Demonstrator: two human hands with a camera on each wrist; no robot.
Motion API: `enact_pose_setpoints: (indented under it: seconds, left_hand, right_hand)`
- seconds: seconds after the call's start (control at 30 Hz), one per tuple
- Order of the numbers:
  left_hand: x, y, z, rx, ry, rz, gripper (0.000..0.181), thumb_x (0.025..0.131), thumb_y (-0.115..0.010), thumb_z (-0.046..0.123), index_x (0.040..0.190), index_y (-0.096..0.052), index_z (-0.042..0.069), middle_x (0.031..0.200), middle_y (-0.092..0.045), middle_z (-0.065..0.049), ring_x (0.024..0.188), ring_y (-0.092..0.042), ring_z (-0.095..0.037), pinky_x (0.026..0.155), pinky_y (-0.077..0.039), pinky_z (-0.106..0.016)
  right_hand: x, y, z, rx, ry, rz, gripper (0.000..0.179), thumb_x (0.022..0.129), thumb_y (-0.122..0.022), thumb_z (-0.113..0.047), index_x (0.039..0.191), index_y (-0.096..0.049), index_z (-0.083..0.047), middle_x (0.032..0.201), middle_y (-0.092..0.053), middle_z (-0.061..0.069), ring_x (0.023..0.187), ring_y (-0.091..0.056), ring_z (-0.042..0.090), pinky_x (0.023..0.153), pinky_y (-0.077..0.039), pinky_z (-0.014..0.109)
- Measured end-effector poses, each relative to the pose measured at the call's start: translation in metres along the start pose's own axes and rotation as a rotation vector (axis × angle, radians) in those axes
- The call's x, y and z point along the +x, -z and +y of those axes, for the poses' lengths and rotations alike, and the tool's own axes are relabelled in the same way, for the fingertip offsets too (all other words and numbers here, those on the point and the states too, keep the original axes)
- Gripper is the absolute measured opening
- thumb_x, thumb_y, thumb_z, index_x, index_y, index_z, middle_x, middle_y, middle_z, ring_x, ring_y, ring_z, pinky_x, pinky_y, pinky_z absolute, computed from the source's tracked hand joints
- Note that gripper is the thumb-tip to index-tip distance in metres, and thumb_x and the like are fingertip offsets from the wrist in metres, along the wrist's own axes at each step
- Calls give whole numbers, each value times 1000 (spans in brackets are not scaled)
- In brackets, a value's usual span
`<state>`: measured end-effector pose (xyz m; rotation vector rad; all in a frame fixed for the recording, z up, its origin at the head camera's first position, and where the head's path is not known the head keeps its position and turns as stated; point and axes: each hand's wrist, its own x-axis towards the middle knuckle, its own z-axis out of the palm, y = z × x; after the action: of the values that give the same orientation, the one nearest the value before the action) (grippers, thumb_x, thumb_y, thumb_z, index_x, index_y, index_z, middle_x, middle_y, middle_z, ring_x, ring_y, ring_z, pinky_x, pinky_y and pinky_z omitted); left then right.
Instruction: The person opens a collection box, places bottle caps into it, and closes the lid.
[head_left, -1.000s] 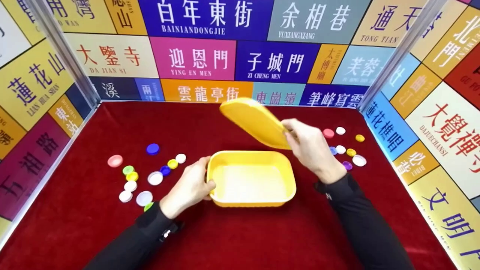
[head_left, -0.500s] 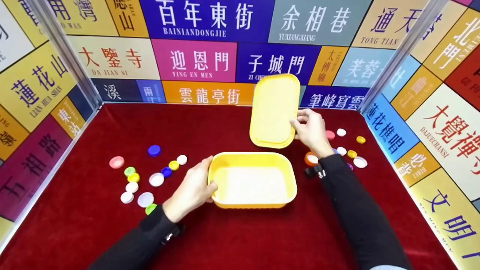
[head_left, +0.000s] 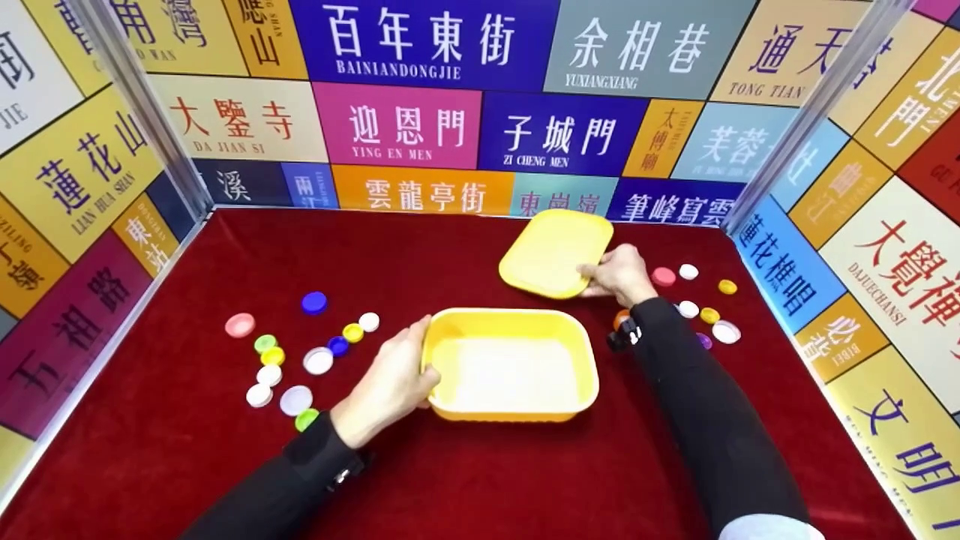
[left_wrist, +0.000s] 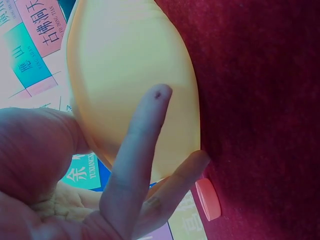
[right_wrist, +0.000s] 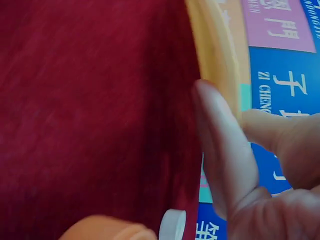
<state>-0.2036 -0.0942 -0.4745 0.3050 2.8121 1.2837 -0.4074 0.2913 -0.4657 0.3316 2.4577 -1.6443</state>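
A yellow plastic food box (head_left: pixel 510 411), lidless, stands in the middle of the red cloth, and its inside looks bare. My left hand (head_left: pixel 391 381) grips its left end, thumb at the rim and fingers along the outer wall. In the left wrist view those fingers lie on the box's side (left_wrist: pixel 115 55). Behind the box, my right hand (head_left: pixel 619 274) pinches the yellow lid (head_left: pixel 551 255) at its right edge, with the lid's inner face showing. From the right wrist, the lid's edge (right_wrist: pixel 217 45) appears between thumb and fingers, low over the cloth.
Several coloured bottle caps lie left of the box, among them a pink cap (head_left: pixel 240 325) and a blue cap (head_left: pixel 314 303). More lie at the right, including a red cap (head_left: pixel 663 277). An orange cap (head_left: pixel 621 321) is partly hidden by the right wrist. Printed panels wall the table.
The lid has swung from slanting above the box to upright behind it, then tipped back and lowered toward the cloth in my right hand. My left hand keeps its grip on the box.
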Motion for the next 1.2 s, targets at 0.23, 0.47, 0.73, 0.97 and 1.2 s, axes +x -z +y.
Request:
enact_pose_setpoints:
  seconds: [0.23, 0.47, 0.73, 0.97, 1.2]
  left_hand:
    - [0, -1, 0, 1, 3, -14, 83, 100, -66, -6, 178, -38, -6, 156, -64, -33, 83, -78, -24, 55, -65, -27]
    - [-1, 0, -1, 3, 1, -23, 82, 102, -66, -6, 179, -36, -5, 159, -62, -33, 78, -75, -21, 56, -65, -27]
    - [-3, -1, -2, -14, -16, -19, 81, 102, -66, -8, 178, -37, -7, 159, -62, -35, 84, -78, -26, 56, -66, -30]
    - [-1, -1, -2, 24, -35, -8, 80, 100, -66, -7, 176, -40, -8, 157, -63, -35, 93, -79, -32, 56, -65, -28]
    - [-1, -1, -4, 73, -77, 30, 78, 99, -70, -7, 172, -44, -10, 156, -66, -35, 121, -77, -42, 82, -72, -37]
  right_hand:
    - [0, -3, 8, -284, 4, 58, 37, 99, -92, -15, 110, -64, 6, 91, -76, 21, 56, -82, 20, 61, -69, 31]
    - [1, -6, 12, -340, 59, 78, 41, 98, -93, -13, 116, -66, 12, 94, -77, 28, 54, -81, 19, 58, -68, 30]
    - [-1, -5, 13, -372, 62, 82, 38, 99, -92, -17, 113, -70, 10, 79, -78, 19, 54, -80, 17, 58, -66, 27]
    - [-7, -1, 14, -357, 144, 73, 24, 98, -90, -13, 96, -73, 4, 75, -80, 17, 55, -81, 17, 58, -67, 28]
    - [-20, 9, 1, -313, 180, 56, 36, 104, -86, -20, 115, -78, 14, 90, -86, 24, 58, -82, 12, 62, -68, 27]
